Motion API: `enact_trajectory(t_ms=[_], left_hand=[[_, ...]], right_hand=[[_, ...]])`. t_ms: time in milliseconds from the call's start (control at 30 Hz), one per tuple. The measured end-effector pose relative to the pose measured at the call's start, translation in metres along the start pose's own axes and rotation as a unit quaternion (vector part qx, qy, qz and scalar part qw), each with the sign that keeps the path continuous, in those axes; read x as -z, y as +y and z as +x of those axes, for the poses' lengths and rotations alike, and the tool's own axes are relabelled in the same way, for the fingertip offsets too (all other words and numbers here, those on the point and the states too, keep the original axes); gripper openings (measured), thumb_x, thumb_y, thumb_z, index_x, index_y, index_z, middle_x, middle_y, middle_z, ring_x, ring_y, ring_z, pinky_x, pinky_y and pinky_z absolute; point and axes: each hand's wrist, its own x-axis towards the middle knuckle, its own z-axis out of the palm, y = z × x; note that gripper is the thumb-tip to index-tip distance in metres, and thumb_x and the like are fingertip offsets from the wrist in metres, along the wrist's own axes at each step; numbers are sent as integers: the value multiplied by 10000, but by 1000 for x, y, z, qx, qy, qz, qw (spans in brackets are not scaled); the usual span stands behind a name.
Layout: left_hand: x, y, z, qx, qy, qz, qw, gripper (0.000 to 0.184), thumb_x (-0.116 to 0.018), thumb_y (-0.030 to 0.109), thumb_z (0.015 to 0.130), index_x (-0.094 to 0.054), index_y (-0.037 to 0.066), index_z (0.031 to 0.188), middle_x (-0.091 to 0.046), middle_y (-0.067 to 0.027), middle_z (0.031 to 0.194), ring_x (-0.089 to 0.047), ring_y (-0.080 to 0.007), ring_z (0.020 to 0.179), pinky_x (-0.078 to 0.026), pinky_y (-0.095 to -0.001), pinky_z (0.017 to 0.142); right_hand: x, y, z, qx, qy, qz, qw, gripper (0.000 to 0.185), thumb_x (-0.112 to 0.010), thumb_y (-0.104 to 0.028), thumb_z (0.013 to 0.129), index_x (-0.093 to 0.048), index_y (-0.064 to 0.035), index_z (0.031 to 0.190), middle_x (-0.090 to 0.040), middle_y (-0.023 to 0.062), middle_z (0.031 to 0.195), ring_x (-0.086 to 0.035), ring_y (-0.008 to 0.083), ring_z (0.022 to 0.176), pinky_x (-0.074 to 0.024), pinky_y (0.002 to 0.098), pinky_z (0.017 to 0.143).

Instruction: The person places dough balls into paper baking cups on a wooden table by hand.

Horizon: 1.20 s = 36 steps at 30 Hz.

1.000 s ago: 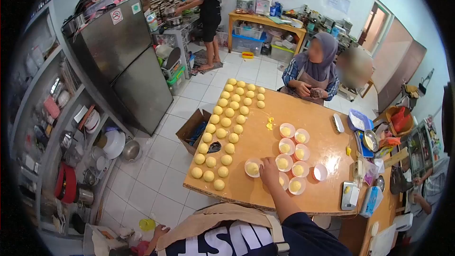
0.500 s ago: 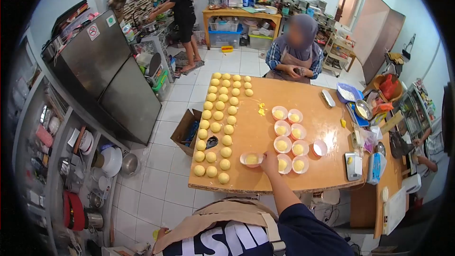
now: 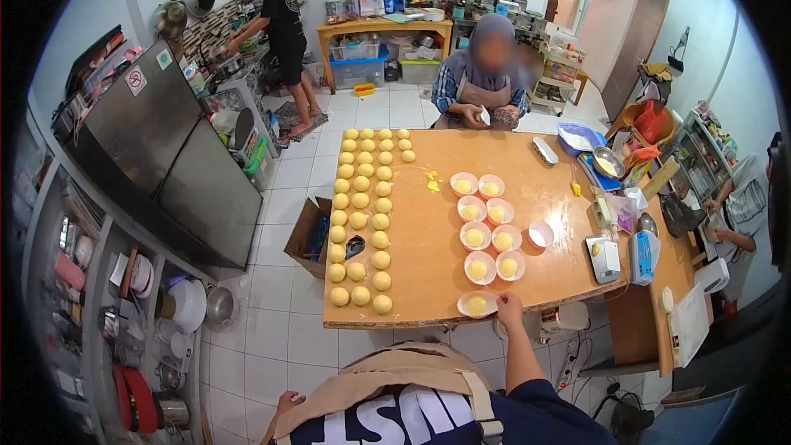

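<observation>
We had the right hand (image 3: 510,309) pinching the right rim of a paper cup (image 3: 462,303), yellow dough ball (image 3: 477,306) inside, at the near edge of the table (image 3: 424,239). Cup sat just below the other filled cups (image 3: 516,231). Left hand (image 3: 288,400) was low beside the apron (image 3: 387,366); we couldn't tell its grip. Loose dough balls (image 3: 360,199) lined the table's left side.

The wooden tabletop (image 3: 420,255) looks glossy, the dough balls (image 3: 380,240) smooth, the cups (image 3: 541,235) papery.
</observation>
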Motion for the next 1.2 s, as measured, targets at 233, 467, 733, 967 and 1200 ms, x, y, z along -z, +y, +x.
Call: enact_trajectory(t_ms=[233,467,733,967,1200], left_hand=[[4,11,-1,9,5,-10,1000,583,-755,432,748,-627,-32,1077,-631,-230,1083,-612,-340,1017,-498,-401,866],[-5,7,-18,41,-3,-24,999,569,-750,419,756,-626,-33,1080,-632,-231,1090,-617,-342,1010,-501,-401,864],[-14,3,-37,66,11,-41,997,566,-747,413,760,-623,-34,1084,-632,-228,1095,-618,-338,1008,-503,-401,861],[-20,9,-39,88,1,-37,995,563,-745,409,763,-620,-34,1087,-633,-226,1099,-620,-334,1005,-505,-400,858],[-29,32,-34,90,-5,-24,996,560,-743,405,767,-618,-35,1091,-633,-223,1103,-621,-330,1003,-507,-400,855]], right_hand=[[3,-28,3,10,7,-15,1000,165,-642,-125,825,-640,18,908,-663,166,830,-649,291,803,-500,394,737],[-73,-57,-10,-137,-114,300,937,113,-576,-71,886,-575,11,965,-628,109,813,-634,197,666,-523,296,541],[-71,-105,-13,-142,-64,364,918,202,-554,-72,894,-493,-10,1077,-578,79,832,-539,139,527,-464,276,433],[-61,-77,12,99,130,225,961,81,-595,-104,880,-583,-31,914,-569,20,819,-540,115,685,-457,280,615],[25,-58,85,112,205,-136,963,417,-596,-211,891,-515,-115,1289,-436,147,1383,-414,328,1257,-356,458,1008]])
